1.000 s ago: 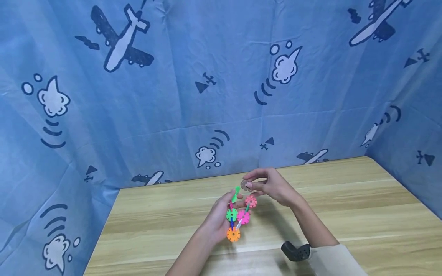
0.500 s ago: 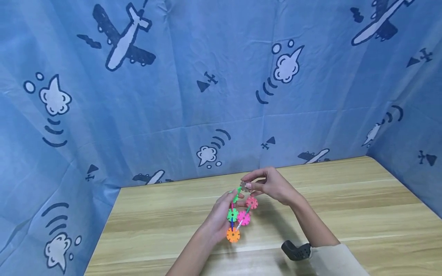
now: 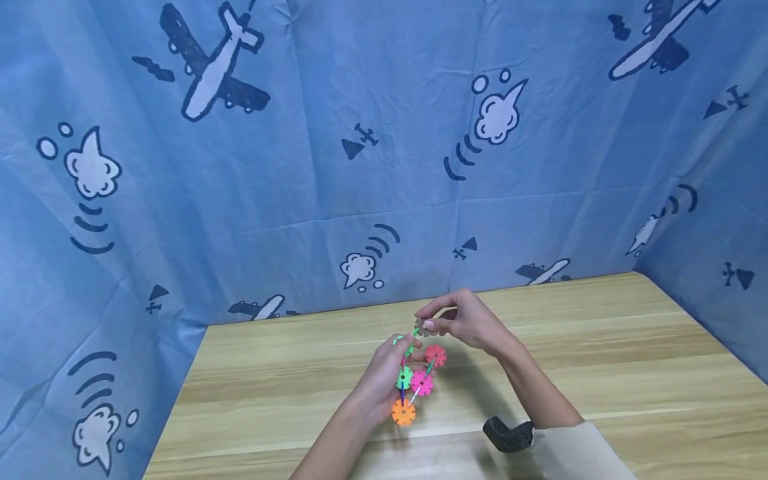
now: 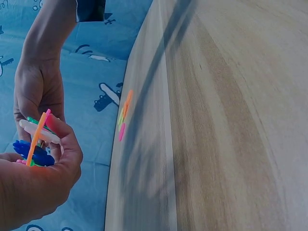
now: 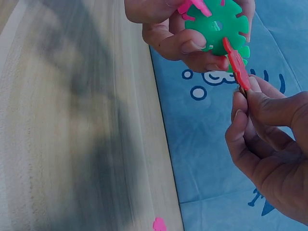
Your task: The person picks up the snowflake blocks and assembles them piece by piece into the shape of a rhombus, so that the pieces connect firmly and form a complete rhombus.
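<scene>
My right hand [image 3: 471,325] has thumb and fingers nearly closed, pinching a greyish disc [image 3: 421,329] by its rim, a little below and right of the centre of the head view. My left hand [image 3: 378,380], just below and left of it, is curled round a string of notched discs [image 3: 422,387], with the upper green disc [image 5: 234,24] near my thumb. The two seem to meet, but I can't tell whether slot has entered slot. If I push with the notches out of line, the thin disc could skid off or twist from my fingertips and drop to the counter [image 3: 270,373]. Pressing too hard might also work loose the joints lower down, where the orange disc [image 3: 404,413] hangs and the coral disc [image 3: 435,355] ends the loose side.
</scene>
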`<state>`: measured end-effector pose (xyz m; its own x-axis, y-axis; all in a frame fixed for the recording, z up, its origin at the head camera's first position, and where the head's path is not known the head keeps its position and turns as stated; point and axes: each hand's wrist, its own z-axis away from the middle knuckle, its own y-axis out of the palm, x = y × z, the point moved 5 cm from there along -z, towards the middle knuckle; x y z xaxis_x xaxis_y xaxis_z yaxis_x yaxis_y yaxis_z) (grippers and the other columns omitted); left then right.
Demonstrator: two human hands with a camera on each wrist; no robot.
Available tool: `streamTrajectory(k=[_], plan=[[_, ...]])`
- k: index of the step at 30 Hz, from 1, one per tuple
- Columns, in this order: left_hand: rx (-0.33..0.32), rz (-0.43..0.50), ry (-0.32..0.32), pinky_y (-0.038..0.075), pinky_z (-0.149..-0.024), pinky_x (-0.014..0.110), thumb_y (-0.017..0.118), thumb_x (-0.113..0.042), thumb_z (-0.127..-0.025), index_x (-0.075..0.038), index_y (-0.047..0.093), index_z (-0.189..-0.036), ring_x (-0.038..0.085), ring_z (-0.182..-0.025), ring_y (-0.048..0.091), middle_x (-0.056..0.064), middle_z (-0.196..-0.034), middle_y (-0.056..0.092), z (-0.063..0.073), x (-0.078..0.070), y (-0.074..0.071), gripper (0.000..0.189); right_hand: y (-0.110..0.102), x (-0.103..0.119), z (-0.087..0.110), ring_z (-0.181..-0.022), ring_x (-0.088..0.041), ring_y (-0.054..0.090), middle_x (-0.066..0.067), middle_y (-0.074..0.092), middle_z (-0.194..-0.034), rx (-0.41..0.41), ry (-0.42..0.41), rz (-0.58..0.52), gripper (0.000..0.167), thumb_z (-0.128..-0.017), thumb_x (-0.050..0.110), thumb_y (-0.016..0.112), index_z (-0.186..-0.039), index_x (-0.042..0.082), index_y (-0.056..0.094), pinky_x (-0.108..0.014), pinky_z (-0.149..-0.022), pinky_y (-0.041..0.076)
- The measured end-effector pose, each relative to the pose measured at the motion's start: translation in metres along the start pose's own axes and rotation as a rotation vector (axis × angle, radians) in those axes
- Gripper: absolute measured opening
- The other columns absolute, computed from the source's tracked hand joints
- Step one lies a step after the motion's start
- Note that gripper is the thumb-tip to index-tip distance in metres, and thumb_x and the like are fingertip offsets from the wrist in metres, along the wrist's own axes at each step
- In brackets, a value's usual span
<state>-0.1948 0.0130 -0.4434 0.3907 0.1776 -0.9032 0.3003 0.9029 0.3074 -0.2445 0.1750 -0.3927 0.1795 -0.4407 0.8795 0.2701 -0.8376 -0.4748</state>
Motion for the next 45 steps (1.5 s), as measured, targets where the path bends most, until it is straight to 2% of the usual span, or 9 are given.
streamTrajectory(k=[6,12,15,19,22,29,34,41,45], plan=[[-0.011,-0.026,-0.021,0.062,-0.069,0.027,0.046,-0.033,-0.115,-0.007,0.056,-0.124,0.019,-0.092,0.071,0.009,-0.112,0.069,0.001,0.002,-0.002,0.03,0.003,0.002,-0.002,-0.086,-0.018,0.078,-0.022,0.081,-0.111,0.026,-0.004,0.0,0.016,-0.097,-0.005,0.073,-0.111,-0.006,0.08,-0.028,-0.071,0.062],[-0.019,-0.055,-0.029,0.062,-0.073,0.028,0.048,-0.033,-0.115,-0.006,0.057,-0.123,0.022,-0.098,0.072,0.009,-0.117,0.067,0.002,0.003,-0.002,0.029,0.006,0.003,-0.004,-0.083,-0.022,0.077,-0.022,0.081,-0.109,0.047,0.001,0.007,0.016,-0.096,-0.007,0.072,-0.11,-0.007,0.08,-0.029,-0.07,0.062],[-0.014,-0.04,-0.027,0.063,-0.074,0.029,0.048,-0.033,-0.115,-0.006,0.057,-0.123,0.021,-0.096,0.072,0.009,-0.117,0.067,0.002,0.003,-0.003,0.029,0.007,0.003,-0.005,-0.079,-0.017,0.074,-0.02,0.081,-0.108,0.043,0.009,0.022,0.016,-0.096,-0.005,0.073,-0.11,-0.005,0.081,-0.025,-0.065,0.058],[-0.012,-0.01,-0.013,0.065,-0.08,0.031,0.048,-0.036,-0.115,-0.006,0.056,-0.127,0.02,-0.097,0.073,0.011,-0.117,0.069,0.002,0.003,-0.007,0.034,0.008,0.004,-0.005,-0.076,-0.012,0.072,-0.018,0.081,-0.107,0.019,0.029,0.035,0.018,-0.097,0.0,0.076,-0.114,-0.002,0.081,-0.022,-0.059,0.053],[-0.026,0.004,-0.008,0.065,-0.086,0.033,0.046,-0.038,-0.115,-0.003,0.055,-0.133,0.022,-0.102,0.073,0.013,-0.12,0.07,0.003,0.003,-0.011,0.04,0.007,0.002,-0.007,-0.08,-0.015,0.074,-0.02,0.081,-0.111,-0.013,0.031,0.051,0.023,-0.098,0.004,0.077,-0.12,-0.001,0.079,-0.024,-0.058,0.054],[-0.033,0.131,0.012,0.065,-0.096,0.039,0.044,-0.035,-0.116,-0.001,0.05,-0.13,0.02,-0.096,0.072,0.011,-0.111,0.068,0.003,0.0,-0.011,0.037,-0.005,-0.013,-0.008,-0.101,-0.03,0.078,-0.022,0.078,-0.12,-0.126,0.082,0.112,0.026,-0.099,0.007,0.075,-0.123,-0.002,0.077,-0.029,-0.072,0.063],[-0.001,0.206,0.03,0.06,-0.107,0.044,0.044,-0.031,-0.115,-0.001,0.044,-0.128,0.025,-0.106,0.07,0.019,-0.121,0.066,0.005,-0.002,-0.01,0.032,-0.013,-0.023,-0.005,-0.103,-0.034,0.078,-0.024,0.079,-0.115,-0.165,0.105,0.159,0.025,-0.098,0.005,0.077,-0.121,-0.005,0.076,-0.03,-0.078,0.064],[0.033,0.217,0.009,0.05,-0.12,0.052,0.044,-0.032,-0.11,-0.002,0.036,-0.13,0.039,-0.129,0.062,0.03,-0.142,0.056,0.005,0.001,-0.009,0.037,-0.022,-0.043,-0.002,-0.1,-0.037,0.078,-0.028,0.078,-0.112,-0.183,0.131,0.221,0.025,-0.095,0.002,0.078,-0.116,-0.011,0.075,-0.035,-0.081,0.064],[0.035,0.232,0.002,0.049,-0.12,0.053,0.044,-0.033,-0.109,-0.006,0.036,-0.125,0.043,-0.134,0.061,0.03,-0.143,0.056,0.005,0.0,-0.008,0.032,-0.027,-0.059,0.0,-0.099,-0.038,0.077,-0.029,0.078,-0.11,-0.194,0.17,0.254,0.024,-0.094,0.001,0.078,-0.115,-0.012,0.075,-0.038,-0.081,0.065]])
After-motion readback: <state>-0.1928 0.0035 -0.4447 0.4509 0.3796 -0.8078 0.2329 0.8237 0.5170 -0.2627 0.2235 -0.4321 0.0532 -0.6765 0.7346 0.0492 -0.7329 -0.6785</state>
